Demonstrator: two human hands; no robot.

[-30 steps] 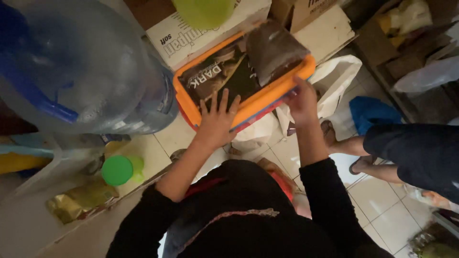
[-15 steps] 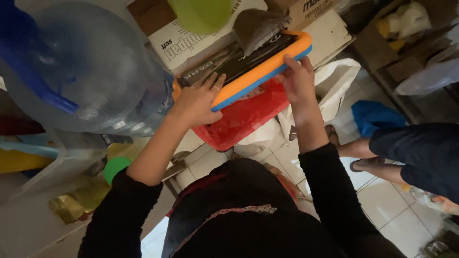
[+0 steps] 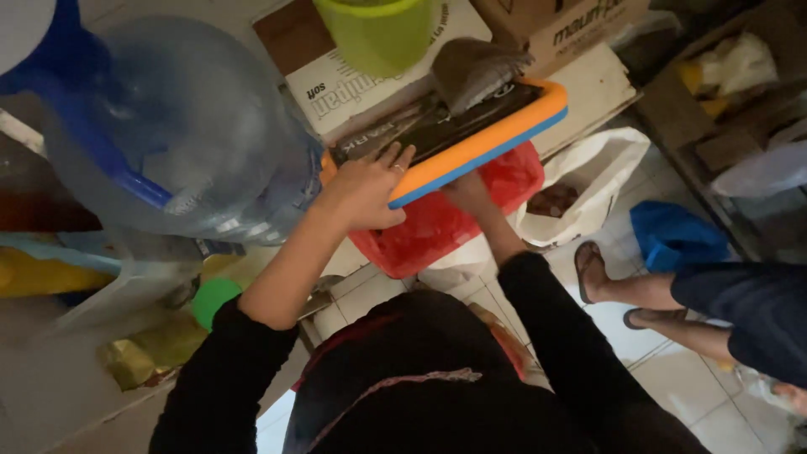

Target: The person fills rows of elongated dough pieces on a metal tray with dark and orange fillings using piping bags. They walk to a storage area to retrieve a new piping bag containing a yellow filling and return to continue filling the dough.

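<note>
The left hand (image 3: 366,189) lies flat with fingers spread on the near rim of the orange tray (image 3: 483,139), its thumb curled under the edge, so it grips the tray from above at the near left corner. The right hand (image 3: 468,189) is mostly hidden beneath the tray; only its back and wrist show, pressed up against the underside, and I cannot tell how its fingers are set. The tray is held tilted, its orange and blue edge turned toward the camera, so the dark packets (image 3: 429,126) lying on it are foreshortened and hard to make out, and a grey crumpled bag (image 3: 475,71) sits on top at the far side. Below the tray a red plastic bag (image 3: 441,223) shows, with a white bag (image 3: 588,181) just beside it. To the left stands a large clear water jug (image 3: 185,134), cut off at the frame's edge. Beyond the tray a green cup (image 3: 378,29) is cropped at the top. Compared with a second ago, the tray has tipped from nearly flat-on to edge-on, and the right hand has slid from its rim to underneath.
</note>
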